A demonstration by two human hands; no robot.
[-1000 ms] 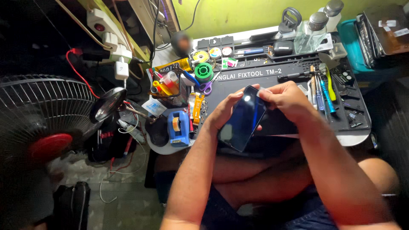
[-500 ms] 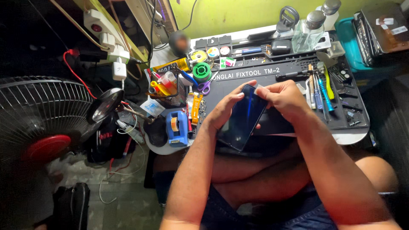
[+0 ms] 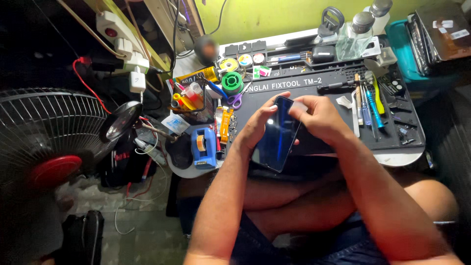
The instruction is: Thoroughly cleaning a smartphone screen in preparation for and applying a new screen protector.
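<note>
I hold a dark smartphone (image 3: 276, 135) tilted on its long edge over the near side of a black work mat (image 3: 338, 83). My left hand (image 3: 256, 126) grips its left edge, fingers curled round the top corner. On the phone's upper right, my right hand (image 3: 316, 115) pinches a small pale piece at the screen's top. The glossy screen faces me and shows reflections.
Screwdrivers and tweezers (image 3: 367, 100) lie on the mat's right side. A blue tape dispenser (image 3: 202, 145), a green spool (image 3: 232, 81) and a basket of pens (image 3: 191, 100) sit to the left. Bottles (image 3: 355, 34) stand at the back. A floor fan (image 3: 46, 147) is far left.
The phone has turned slightly and come nearer upright in my hands. My right hand's fingers have shifted to the screen's top edge, now pinching a pale piece.
</note>
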